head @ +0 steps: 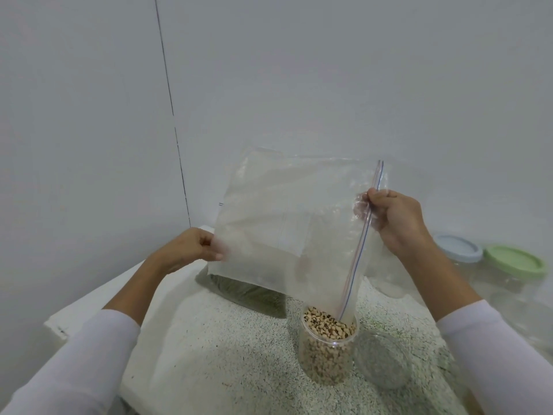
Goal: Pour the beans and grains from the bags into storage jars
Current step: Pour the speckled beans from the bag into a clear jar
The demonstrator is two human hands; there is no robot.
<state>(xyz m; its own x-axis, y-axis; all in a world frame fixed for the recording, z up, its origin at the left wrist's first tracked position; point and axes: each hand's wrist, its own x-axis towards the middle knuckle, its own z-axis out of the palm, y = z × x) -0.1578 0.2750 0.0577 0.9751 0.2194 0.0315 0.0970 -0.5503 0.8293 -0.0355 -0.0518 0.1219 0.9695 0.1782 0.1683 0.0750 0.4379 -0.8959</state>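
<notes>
We see a white-and-grey speckled stone countertop [239, 354]. At its centre stands a clear plastic jar filled with black-eyed beans [327, 348]; a clear empty jar [381, 359] sits just beside it at three o'clock. At eleven o'clock lies what may be a bag of green grains [248, 293]. Two clear lidded jars, blue-lidded [457, 247] and green-lidded [514, 260], stand at two o'clock.

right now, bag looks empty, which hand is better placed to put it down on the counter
Probably the left hand: it grips the empty bag's outer edge beside bare counter. The right hand pinches the zip end above the full jar.
</notes>
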